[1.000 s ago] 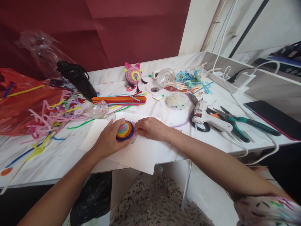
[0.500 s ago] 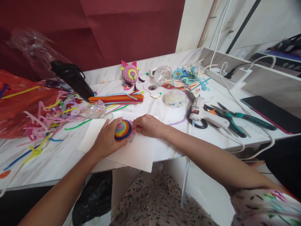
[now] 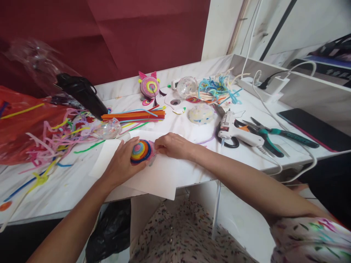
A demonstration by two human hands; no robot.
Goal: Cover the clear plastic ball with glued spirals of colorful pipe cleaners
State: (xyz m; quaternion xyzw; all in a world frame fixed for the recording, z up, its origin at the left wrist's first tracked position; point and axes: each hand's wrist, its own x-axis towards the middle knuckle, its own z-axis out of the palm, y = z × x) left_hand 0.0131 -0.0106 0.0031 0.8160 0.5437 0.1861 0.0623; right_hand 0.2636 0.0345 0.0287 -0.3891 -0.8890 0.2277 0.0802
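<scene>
Centrally, a round dome (image 3: 141,151) striped in rainbow rings is held over white paper (image 3: 153,184) near the front of a marbled table (image 3: 82,186); it shows no clear long axis. The left hand (image 3: 120,162) grasps it, curved around its left side. The right hand (image 3: 174,147) is at its right edge, fingertips pinched together; whether they grip anything is hidden. Beyond lie orange pipe cleaners (image 3: 134,115) and a pink eared ornament (image 3: 149,87); rightward, a white glue gun (image 3: 231,129) and pliers (image 3: 287,135)

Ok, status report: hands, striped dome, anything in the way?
Left hand holding striped dome. Right hand at its pink edge, contact unclear. Paper beneath; nothing blocking.
</scene>
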